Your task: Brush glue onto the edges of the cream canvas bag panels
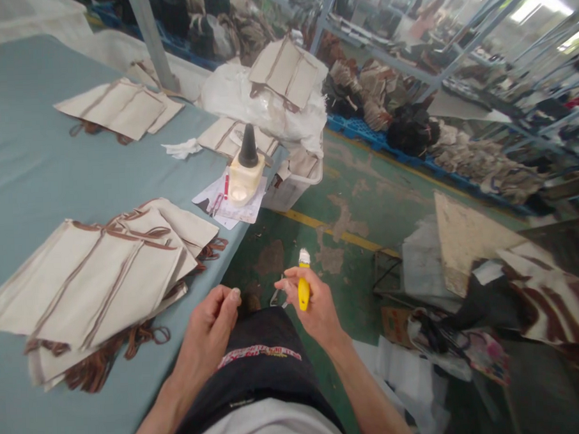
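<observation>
A small brush (303, 292) with a yellow handle and a whitish tip is gripped in my right hand (317, 305), tip pointing away from me. A thin pale loop hangs by those fingers; I cannot make out what it is. My left hand (213, 319) is closed, thumb against curled fingers, beside the table edge. Whatever may be inside it is hidden. Nearest to it lies a stack of cream fabric bag pieces (114, 276) with brown trim and brown straps. Farther along the table stands a cream bottle (246, 174) with a black cone top.
Papers (226, 213) with a red pen lie under the bottle on the blue-covered table (138, 166). More cream pieces (122, 109) lie farther back. A white bin (293, 188) stands off the table's end. Shelves and heaped fabric (375, 92) line the background; cluttered materials (485, 298) are at right.
</observation>
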Demonstrator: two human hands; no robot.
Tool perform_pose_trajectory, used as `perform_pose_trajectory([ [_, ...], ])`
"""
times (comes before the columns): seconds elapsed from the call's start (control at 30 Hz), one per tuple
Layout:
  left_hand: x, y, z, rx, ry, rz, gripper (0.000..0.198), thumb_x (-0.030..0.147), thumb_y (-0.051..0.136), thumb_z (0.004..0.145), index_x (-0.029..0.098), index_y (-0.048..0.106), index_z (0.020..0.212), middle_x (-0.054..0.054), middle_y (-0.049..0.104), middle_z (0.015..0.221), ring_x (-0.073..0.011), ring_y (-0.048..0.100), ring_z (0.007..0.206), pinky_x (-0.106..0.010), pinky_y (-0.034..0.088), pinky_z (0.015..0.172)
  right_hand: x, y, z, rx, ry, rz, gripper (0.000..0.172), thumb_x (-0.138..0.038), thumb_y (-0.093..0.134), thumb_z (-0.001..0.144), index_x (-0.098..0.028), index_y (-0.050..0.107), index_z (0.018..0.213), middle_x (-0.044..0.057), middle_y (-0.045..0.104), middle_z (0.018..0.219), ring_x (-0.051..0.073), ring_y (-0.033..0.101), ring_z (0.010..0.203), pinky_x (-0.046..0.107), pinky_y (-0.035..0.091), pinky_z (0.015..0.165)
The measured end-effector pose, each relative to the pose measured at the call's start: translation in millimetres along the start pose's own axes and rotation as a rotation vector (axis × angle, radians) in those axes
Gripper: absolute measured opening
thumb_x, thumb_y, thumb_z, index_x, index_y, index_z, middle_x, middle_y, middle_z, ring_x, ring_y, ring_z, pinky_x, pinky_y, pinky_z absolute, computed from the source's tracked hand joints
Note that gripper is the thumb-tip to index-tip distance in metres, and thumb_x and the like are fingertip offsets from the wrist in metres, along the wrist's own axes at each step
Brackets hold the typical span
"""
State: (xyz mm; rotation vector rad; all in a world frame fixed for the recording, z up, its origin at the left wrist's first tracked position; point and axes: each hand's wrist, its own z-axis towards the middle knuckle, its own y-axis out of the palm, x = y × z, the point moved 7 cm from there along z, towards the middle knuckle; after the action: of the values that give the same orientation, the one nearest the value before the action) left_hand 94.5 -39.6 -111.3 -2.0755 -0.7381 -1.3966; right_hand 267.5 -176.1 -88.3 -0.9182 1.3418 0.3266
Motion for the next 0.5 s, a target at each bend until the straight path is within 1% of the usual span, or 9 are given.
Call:
perform_pose_trajectory([
  [0.07, 0, 4.3, 5, -0.009, -0.002, -0.023, 0.051, 0.073, 0.061, 0.098, 0.023, 0.061, 0.088, 0.008, 0.047, 0.061, -0.0133, 0.040, 0.054, -0.024, 0.034, 0.052, -2, 1, -2, 0.014, 0.010, 0.034, 0.022, -0.044, 0.065, 0.103, -0.023, 0.067, 0.105, 0.005, 0.085, 0.085, 0.018, 0.075, 0.066, 0.030, 0.060, 0.068],
  [0.1, -1, 6.2, 7, -0.021, -0.003, -0.022, 0.052, 0.073, 0.059, 0.098, 0.022, 0.061, 0.088, 0.008, 0.047, 0.061, -0.0134, 0.041, 0.054, -0.025, 0.035, 0.053, -2, 2, -2, 0.024, 0.014, 0.050, 0.023, -0.045, 0.066, 0.103, -0.023, 0.066, 0.100, 0.004, 0.082, 0.079, 0.017, 0.073, 0.065, 0.028, 0.058, 0.067],
  [0.13, -3, 7.5, 8, -0.032, -0.006, -0.019, 0.053, 0.074, 0.058, 0.100, 0.023, 0.059, 0.084, 0.008, 0.046, 0.060, -0.0134, 0.040, 0.054, -0.025, 0.035, 0.053, -1, 4, -2, 0.035, 0.016, 0.066, 0.026, -0.047, 0.066, 0.103, -0.023, 0.065, 0.095, 0.002, 0.079, 0.072, 0.017, 0.071, 0.062, 0.027, 0.056, 0.065],
  [0.2, -11, 8.0, 9, -0.042, -0.013, -0.005, 0.060, 0.076, 0.052, 0.102, 0.025, 0.049, 0.071, 0.007, 0.039, 0.058, -0.0133, 0.035, 0.054, -0.026, 0.033, 0.052, 4, 10, 3, 0.051, 0.011, 0.100, 0.036, -0.053, 0.063, 0.106, -0.023, 0.062, 0.087, -0.002, 0.070, 0.060, 0.015, 0.065, 0.054, 0.026, 0.052, 0.060],
  [0.3, -33, 3.0, 4, -0.032, -0.040, 0.008, 0.067, 0.082, 0.044, 0.103, 0.027, 0.036, 0.066, 0.007, 0.030, 0.060, -0.0139, 0.028, 0.056, -0.028, 0.030, 0.053, 11, 19, 19, 0.070, -0.001, 0.164, 0.050, -0.065, 0.051, 0.109, -0.024, 0.057, 0.082, -0.006, 0.056, 0.052, 0.014, 0.057, 0.047, 0.026, 0.048, 0.054],
  [0.33, -43, -1.1, 2, -0.014, -0.060, 0.012, 0.068, 0.084, 0.041, 0.103, 0.027, 0.034, 0.067, 0.007, 0.028, 0.062, -0.0142, 0.027, 0.057, -0.029, 0.029, 0.054, 13, 21, 27, 0.076, -0.007, 0.180, 0.053, -0.068, 0.046, 0.110, -0.023, 0.059, 0.084, -0.007, 0.053, 0.051, 0.013, 0.054, 0.046, 0.026, 0.046, 0.053],
  [0.4, -69, -13.2, -5, 0.048, -0.129, 0.025, 0.070, 0.088, 0.040, 0.101, 0.026, 0.036, 0.068, 0.006, 0.029, 0.065, -0.0150, 0.029, 0.060, -0.030, 0.031, 0.057, 14, 23, 46, 0.084, -0.023, 0.194, 0.061, -0.072, 0.039, 0.111, -0.020, 0.067, 0.097, -0.009, 0.049, 0.052, 0.013, 0.048, 0.045, 0.027, 0.043, 0.052],
  [0.47, -97, -28.3, -15, 0.116, -0.197, 0.056, 0.072, 0.091, 0.045, 0.096, 0.025, 0.042, 0.067, 0.006, 0.034, 0.064, -0.0160, 0.033, 0.061, -0.031, 0.033, 0.058, 14, 23, 69, 0.094, -0.043, 0.191, 0.068, -0.075, 0.036, 0.110, -0.016, 0.071, 0.114, -0.009, 0.046, 0.054, 0.014, 0.044, 0.048, 0.028, 0.042, 0.054],
  [0.5, -110, -36.1, -20, 0.145, -0.221, 0.072, 0.073, 0.092, 0.049, 0.094, 0.025, 0.044, 0.066, 0.005, 0.036, 0.063, -0.0165, 0.036, 0.060, -0.031, 0.034, 0.058, 15, 22, 82, 0.101, -0.052, 0.187, 0.070, -0.075, 0.036, 0.110, -0.016, 0.072, 0.118, -0.009, 0.046, 0.056, 0.014, 0.045, 0.051, 0.028, 0.042, 0.056],
])
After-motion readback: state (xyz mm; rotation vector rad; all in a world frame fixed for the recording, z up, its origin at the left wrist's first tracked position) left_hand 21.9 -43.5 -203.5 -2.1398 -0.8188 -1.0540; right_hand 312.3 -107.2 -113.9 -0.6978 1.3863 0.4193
